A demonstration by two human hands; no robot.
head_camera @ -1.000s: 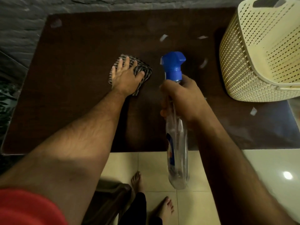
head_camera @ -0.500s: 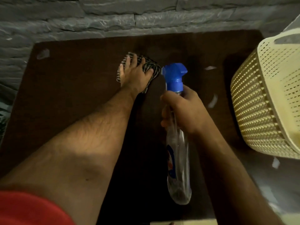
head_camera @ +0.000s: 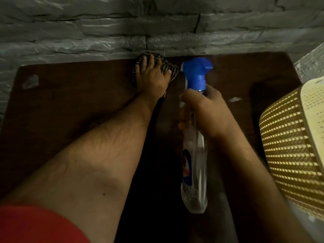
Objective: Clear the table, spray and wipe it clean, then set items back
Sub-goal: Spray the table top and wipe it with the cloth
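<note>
Striped cloth [head_camera: 172, 71] lies flat at the far edge of the dark brown desk [head_camera: 78, 106], against the wall, mostly covered. Clear spray bottle [head_camera: 194, 155] with blue trigger head, held upright above the desk, nearly empty. Desk surface shows pale smudges.

The left hand [head_camera: 152, 76] covers most of the cloth [head_camera: 172, 71]. The right hand [head_camera: 205, 111] hides the bottle [head_camera: 194, 155] neck. The frame's right edge cuts off the basket [head_camera: 289, 155].

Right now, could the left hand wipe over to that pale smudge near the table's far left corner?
Probably yes. The left hand presses the cloth flat at the far edge, and bare table lies between it and the smudge.
</note>
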